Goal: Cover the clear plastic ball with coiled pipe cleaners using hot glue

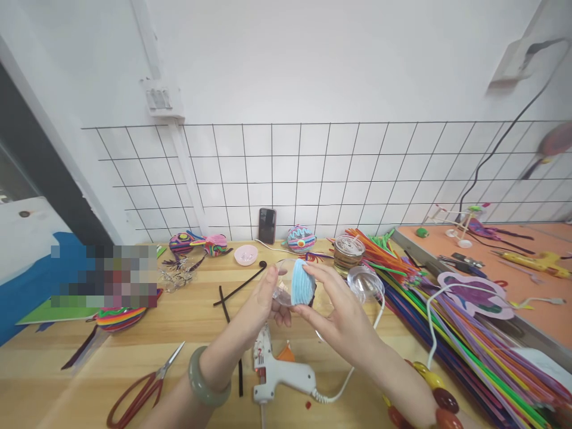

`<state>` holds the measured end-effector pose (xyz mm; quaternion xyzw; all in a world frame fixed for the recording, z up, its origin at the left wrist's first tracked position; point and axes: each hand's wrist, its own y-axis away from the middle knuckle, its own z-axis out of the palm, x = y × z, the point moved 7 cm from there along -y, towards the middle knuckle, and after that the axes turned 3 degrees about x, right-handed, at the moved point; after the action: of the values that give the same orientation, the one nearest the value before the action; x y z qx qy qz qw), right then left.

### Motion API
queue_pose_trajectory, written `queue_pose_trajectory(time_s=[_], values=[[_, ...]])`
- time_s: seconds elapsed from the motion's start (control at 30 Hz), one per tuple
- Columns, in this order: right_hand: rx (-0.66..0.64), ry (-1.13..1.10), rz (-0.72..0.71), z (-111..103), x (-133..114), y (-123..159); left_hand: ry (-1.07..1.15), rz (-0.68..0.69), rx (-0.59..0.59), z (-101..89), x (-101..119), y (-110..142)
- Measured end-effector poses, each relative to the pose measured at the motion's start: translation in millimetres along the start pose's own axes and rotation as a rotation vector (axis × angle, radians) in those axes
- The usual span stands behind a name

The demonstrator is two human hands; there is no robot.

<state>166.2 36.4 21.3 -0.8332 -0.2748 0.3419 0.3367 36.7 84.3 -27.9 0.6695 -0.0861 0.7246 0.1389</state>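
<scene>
A clear round plastic shell, with rows of light blue pipe cleaner covering its right part, is held up between both hands above the table. My left hand grips the bare clear side, thumb on the near edge and fingers curled underneath. On the blue side, my right hand pinches the shell between thumb and fingers. Just below them lies a white hot glue gun, its nozzle end pointing away from me. Two black pipe cleaners lie crossed to the left of the hands.
Red-handled scissors lie at front left. Behind stand a pink dish, a phone and a decorated ball. A clear lidded cup and many coloured pipe cleaners fill the right. The white cord loops there.
</scene>
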Motion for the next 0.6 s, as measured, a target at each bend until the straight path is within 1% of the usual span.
queue_pose_trajectory(time_s=[0.1, 0.2, 0.4, 0.6], values=[[-0.040, -0.040, 0.030, -0.1, 3.9, -1.6, 0.037, -0.006, -0.037, 3.0, 5.7, 4.8], [-0.072, -0.064, 0.046, 0.9, 6.4, -1.7, 0.093, -0.040, -0.060, 6.1, 6.9, 7.5], [-0.053, -0.060, 0.060, 3.3, 8.1, -0.2, 0.120, -0.101, -0.053, 9.3, 0.5, 6.4], [-0.046, -0.091, 0.095, 3.7, 10.6, -1.3, 0.150, -0.103, -0.023, 10.6, -3.6, 3.7]])
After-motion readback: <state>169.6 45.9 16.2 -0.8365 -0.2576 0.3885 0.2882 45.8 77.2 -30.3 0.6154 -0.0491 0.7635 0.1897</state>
